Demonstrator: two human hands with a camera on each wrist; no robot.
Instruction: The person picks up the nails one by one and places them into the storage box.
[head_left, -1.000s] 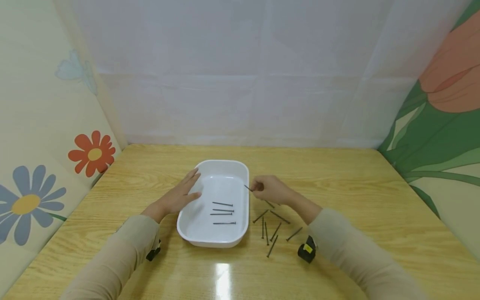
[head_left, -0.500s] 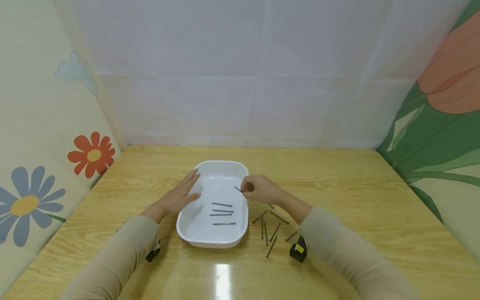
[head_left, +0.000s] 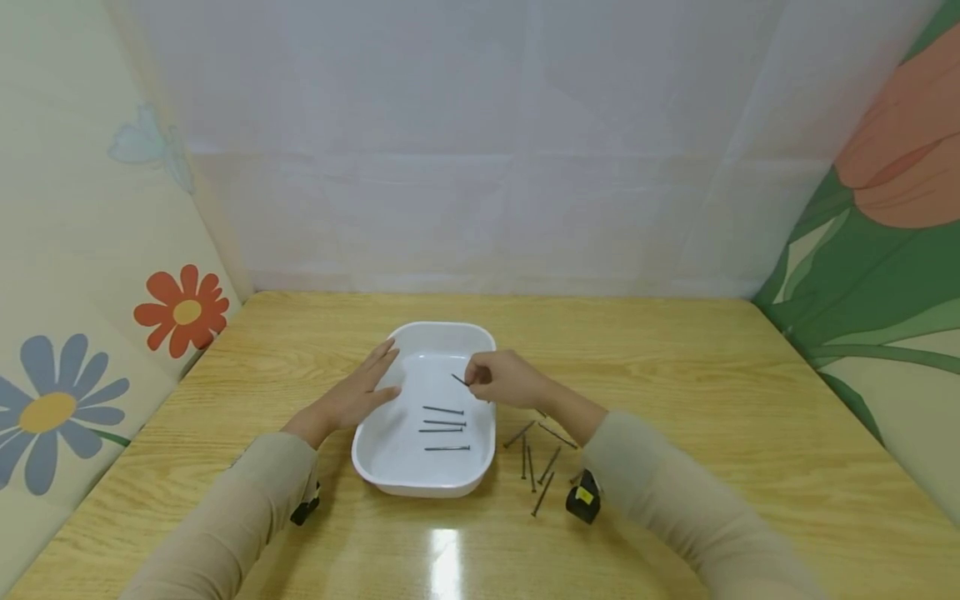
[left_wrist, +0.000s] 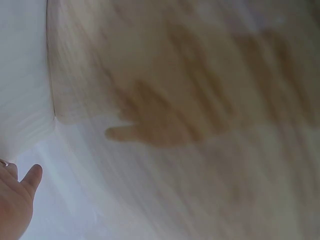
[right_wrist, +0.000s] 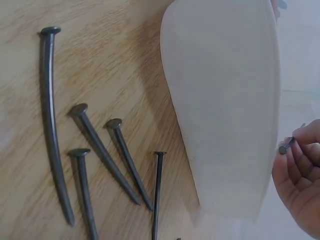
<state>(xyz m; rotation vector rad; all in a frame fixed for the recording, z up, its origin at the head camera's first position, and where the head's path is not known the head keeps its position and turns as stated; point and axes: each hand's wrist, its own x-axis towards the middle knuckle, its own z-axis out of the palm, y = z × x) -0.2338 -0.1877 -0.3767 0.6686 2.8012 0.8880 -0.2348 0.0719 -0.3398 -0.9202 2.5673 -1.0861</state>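
A white rectangular tray (head_left: 397, 462) stands on the wooden table, several dark nails (head_left: 442, 422) lying roughly parallel on its floor. My left hand (head_left: 356, 396) rests at the tray's left rim with fingers straight; part of it shows in the left wrist view. Over the tray's right side, my right hand (head_left: 504, 379) pinches one nail (head_left: 459, 379) between thumb and fingers. That nail's head (right_wrist: 285, 148) sticks out of the grip in the right wrist view. To the right of the tray, several loose nails (head_left: 546, 492) lie scattered on the table, some partly hidden by the right forearm.
The wooden table (head_left: 660, 350) reaches back to a white cloth backdrop (head_left: 480, 208). Flower-printed panels (head_left: 67, 275) border both sides. A black wrist device (head_left: 583, 498) hangs under the right sleeve, near the loose nails.
My right hand has moved left with the nail, from outside the tray's right rim to over the tray. The left hand and the nails in the tray have stayed put.
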